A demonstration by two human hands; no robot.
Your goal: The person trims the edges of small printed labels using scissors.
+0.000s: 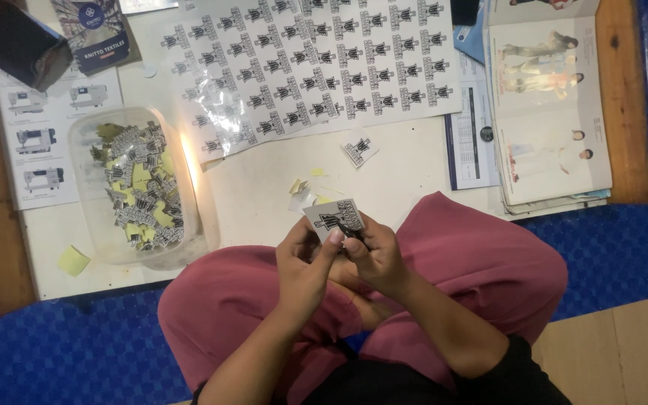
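Both hands meet above the person's lap, just off the near edge of the low table (264,202). The left hand (303,262) and right hand (375,255) are each closed narrowly, thumb against fingertips, on one small printed label (335,216), which is held tilted face-up toward the camera (a hold that appears suited to working at its edge or backing, though the fingers hide that detail). On the table beyond the hands lies a large sheet of identical labels (316,60), flat and within reach; one loose cut label (358,148) rests just below that sheet. Small yellow scraps (299,185) lie between the sheet and the hands. To the left of the sheet stands a clear plastic tub (88,217), holding many cut labels mixed with yellow scraps. An open magazine (549,105) sits to the right of the sheet, apart from the work.
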